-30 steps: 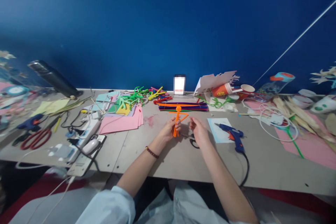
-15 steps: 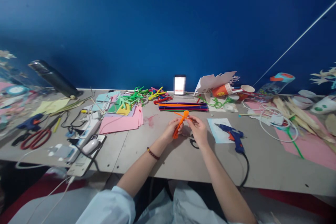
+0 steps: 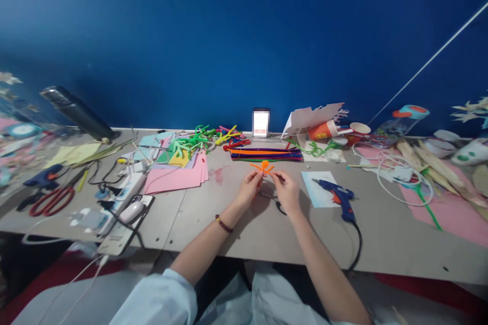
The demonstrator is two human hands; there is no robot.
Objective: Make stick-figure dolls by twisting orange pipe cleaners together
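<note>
Between my hands, above the middle of the table, is a small orange pipe-cleaner figure point(image 3: 265, 165) with a round top and thin arms sticking out to both sides. My left hand point(image 3: 249, 188) is closed on its lower part, which the fingers mostly hide. The fingertips of my right hand point(image 3: 286, 192) pinch the figure on its right side. Beneath my hands lies a pair of scissors, partly covered, with a black handle point(image 3: 281, 208) showing. Just beyond is a bundle of pipe cleaners point(image 3: 266, 154) in purple, orange and other colours.
A blue glue gun point(image 3: 339, 195) rests on a light-blue sheet point(image 3: 310, 190) to the right, its cord running off the front edge. Pink paper point(image 3: 175, 180), green pipe-cleaner pieces point(image 3: 194, 141) and a power strip point(image 3: 127, 190) are on the left. A phone point(image 3: 261, 123) stands at the back.
The orange figure has turned from a slant to more upright, its arms now spread sideways. My left hand has rolled inward, and both hands have come closer together.
</note>
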